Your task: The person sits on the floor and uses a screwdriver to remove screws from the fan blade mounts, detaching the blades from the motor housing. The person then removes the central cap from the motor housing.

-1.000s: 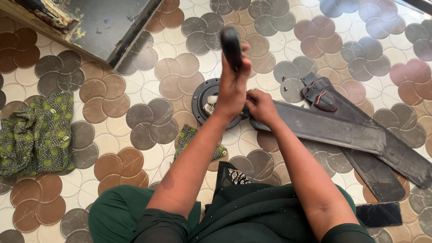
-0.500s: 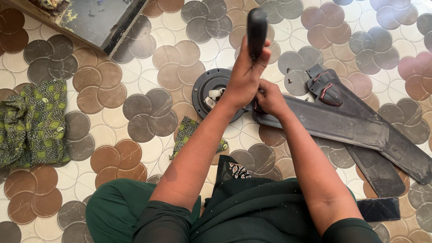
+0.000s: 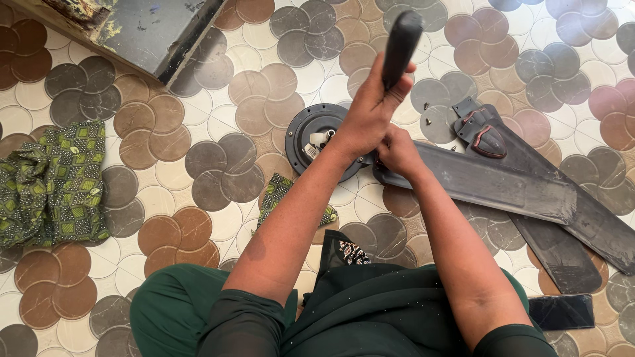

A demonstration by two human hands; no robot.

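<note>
Your left hand (image 3: 370,116) gripped the black tool handle (image 3: 401,43); your right hand (image 3: 397,153), at its 5 o'clock, clasped the fan blade (image 3: 489,185).

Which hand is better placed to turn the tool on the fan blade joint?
The left hand: its fingers already grip the black tool handle upright above the joint. The right hand is low, pressing the fan blade near the round motor housing, so it probably best steadies the blade.

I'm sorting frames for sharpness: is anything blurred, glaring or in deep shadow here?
Head view: light is even and soft, with no harsh glare on the patterned floor. The black handle in the left hand looks slightly soft. The fan blade and right hand are sharp.
</note>
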